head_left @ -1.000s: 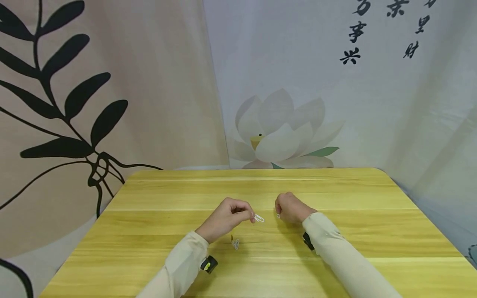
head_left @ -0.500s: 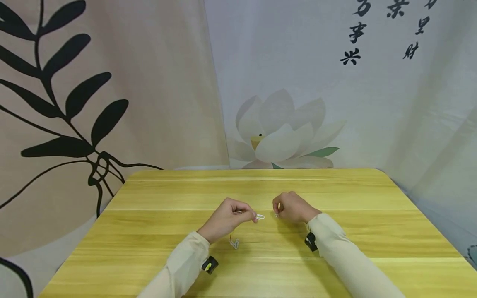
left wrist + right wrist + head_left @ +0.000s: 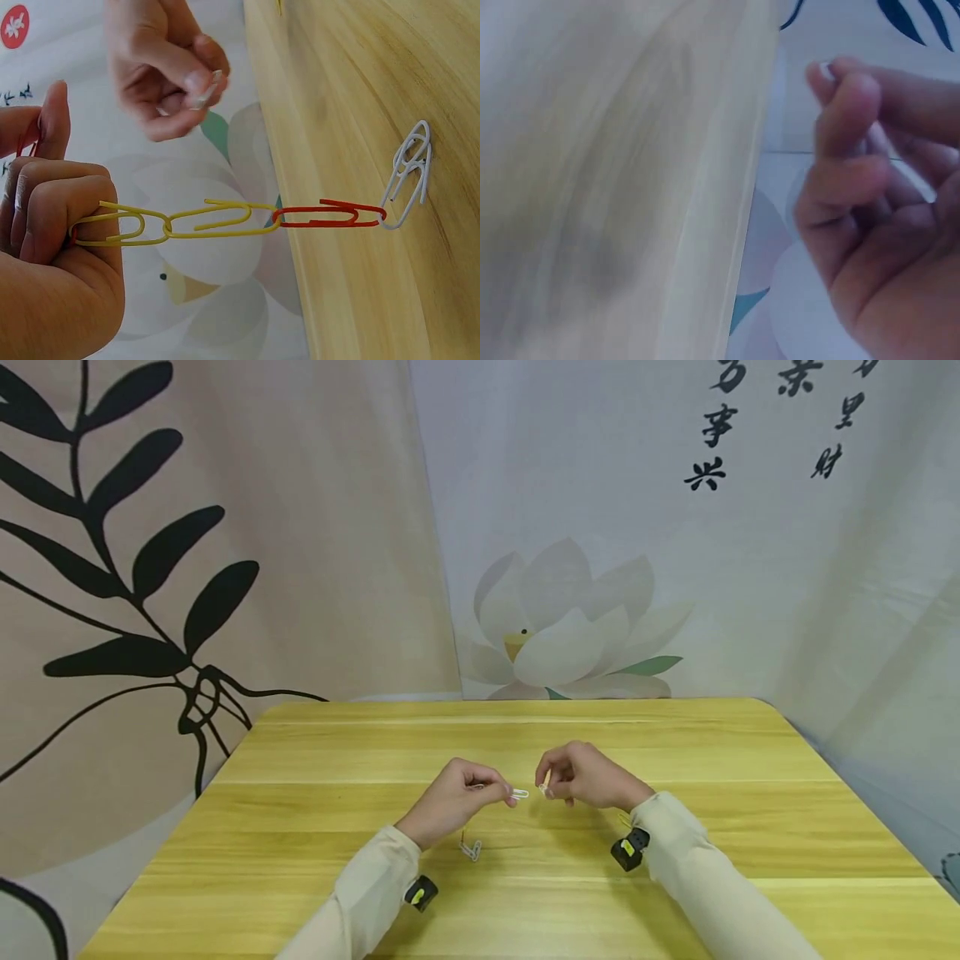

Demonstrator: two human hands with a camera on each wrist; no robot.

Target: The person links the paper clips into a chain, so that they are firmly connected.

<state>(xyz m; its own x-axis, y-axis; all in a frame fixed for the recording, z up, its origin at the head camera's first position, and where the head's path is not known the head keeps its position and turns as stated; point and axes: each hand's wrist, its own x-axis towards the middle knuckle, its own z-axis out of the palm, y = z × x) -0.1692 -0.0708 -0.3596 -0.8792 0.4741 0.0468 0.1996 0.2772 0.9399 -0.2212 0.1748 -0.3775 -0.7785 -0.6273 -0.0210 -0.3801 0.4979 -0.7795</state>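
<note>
My left hand (image 3: 456,802) pinches a white paper clip (image 3: 521,793), which pokes out past its fingertips. From its curled fingers hangs a chain of linked clips. The left wrist view shows a yellow clip (image 3: 120,229) partly hidden at the fingers, then another yellow clip (image 3: 221,219), a red clip (image 3: 330,216) and a white clip (image 3: 420,191) at the far end, close over the wood. To the right, a short gap away, my right hand (image 3: 592,777) pinches another small white paper clip (image 3: 206,90) between thumb and fingertips.
A wooden table (image 3: 360,739) spreads under both hands. Behind it hangs a curtain (image 3: 345,527) printed with dark leaves, a lotus and lettering. Each cream sleeve has a small black camera (image 3: 422,893) at the wrist.
My right hand has turned and its fingertips have come left, closer to the left hand, bringing its clip into view. The left hand stays almost in place; the white clip in it tilts flatter.
</note>
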